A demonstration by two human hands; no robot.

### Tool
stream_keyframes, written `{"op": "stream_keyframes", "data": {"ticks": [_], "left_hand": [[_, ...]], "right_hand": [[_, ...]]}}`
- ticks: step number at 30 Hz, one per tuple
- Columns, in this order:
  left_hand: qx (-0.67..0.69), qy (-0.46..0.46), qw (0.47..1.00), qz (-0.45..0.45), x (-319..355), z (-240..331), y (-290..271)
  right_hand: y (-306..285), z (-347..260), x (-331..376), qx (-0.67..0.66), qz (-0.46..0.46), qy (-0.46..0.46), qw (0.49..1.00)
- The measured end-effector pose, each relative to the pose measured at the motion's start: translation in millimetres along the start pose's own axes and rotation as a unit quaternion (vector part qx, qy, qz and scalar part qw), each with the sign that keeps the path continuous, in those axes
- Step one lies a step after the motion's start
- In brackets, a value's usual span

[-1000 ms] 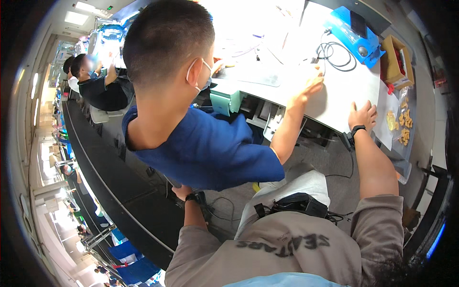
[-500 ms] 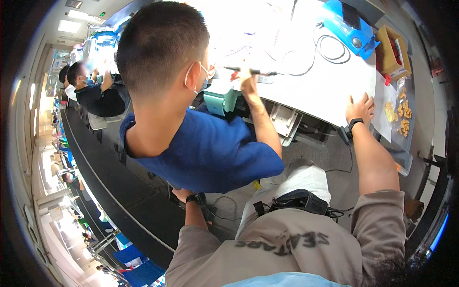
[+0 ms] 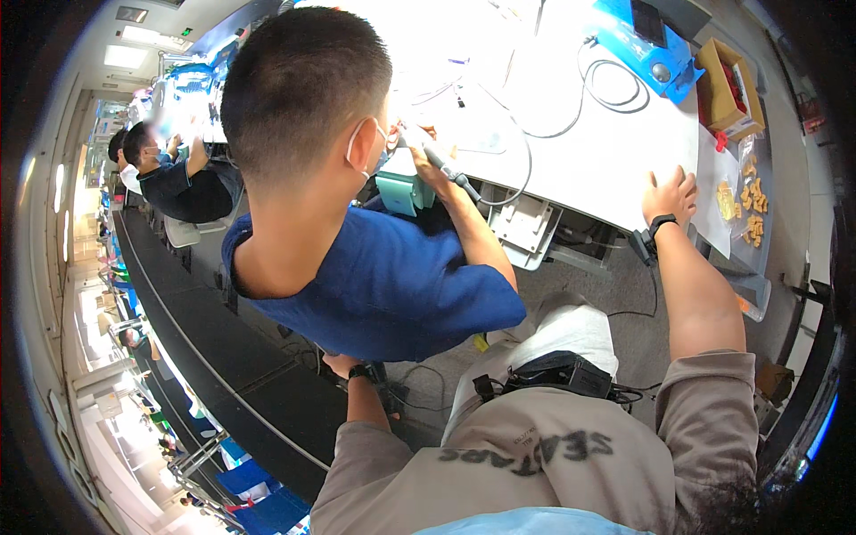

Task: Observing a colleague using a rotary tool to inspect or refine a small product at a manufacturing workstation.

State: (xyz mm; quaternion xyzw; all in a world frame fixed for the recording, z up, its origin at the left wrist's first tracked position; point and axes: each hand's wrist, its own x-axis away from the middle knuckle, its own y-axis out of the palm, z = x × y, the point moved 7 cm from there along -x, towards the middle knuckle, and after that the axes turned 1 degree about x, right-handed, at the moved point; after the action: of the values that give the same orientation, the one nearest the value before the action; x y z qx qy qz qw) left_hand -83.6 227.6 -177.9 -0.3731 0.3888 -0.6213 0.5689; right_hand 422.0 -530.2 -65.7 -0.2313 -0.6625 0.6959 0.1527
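Observation:
My right hand (image 3: 670, 194) lies on the right edge of a white worktable (image 3: 606, 147), fingers spread, holding nothing. A black band is on that wrist. My left hand (image 3: 342, 364) is low at the left, behind the co-worker's blue shirt (image 3: 383, 285); its fingers are mostly hidden, and what it touches cannot be made out. In front of me a seated co-worker bends over the table. The co-worker's hand (image 3: 430, 165) holds a pen-shaped grey tool (image 3: 439, 162), like a soldering iron, with a cable trailing from it.
A blue device (image 3: 655, 53) with a knob stands at the table's far right. Beside it are a cardboard box (image 3: 727, 89) and a tray (image 3: 762, 245) with small tan pieces. A teal box (image 3: 406, 192) sits by the co-worker. A black conveyor belt (image 3: 214, 330) runs along the left.
The co-worker's hand has drawn the tool left and closer to the co-worker's face, turning it so its cable loops down. Both my hands stay nearly where they were.

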Motion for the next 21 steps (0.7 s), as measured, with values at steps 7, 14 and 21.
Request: {"op": "stream_keyframes", "data": {"ticks": [7, 14, 21], "left_hand": [[0.059, -0.049, 0.997, -0.011, 23, 23, -15], [0.037, -0.066, 0.997, -0.003, 38, 43, -26], [0.081, -0.074, 0.994, 0.002, 33, 34, -22]], "right_hand": [[-1, -1, 1, 0.003, -0.008, 0.004, 1.000], [0, 2, 0, 0.004, 0.000, 0.003, 1.000], [1, 0, 0, 0.003, 0.000, 0.002, 1.000]]}}
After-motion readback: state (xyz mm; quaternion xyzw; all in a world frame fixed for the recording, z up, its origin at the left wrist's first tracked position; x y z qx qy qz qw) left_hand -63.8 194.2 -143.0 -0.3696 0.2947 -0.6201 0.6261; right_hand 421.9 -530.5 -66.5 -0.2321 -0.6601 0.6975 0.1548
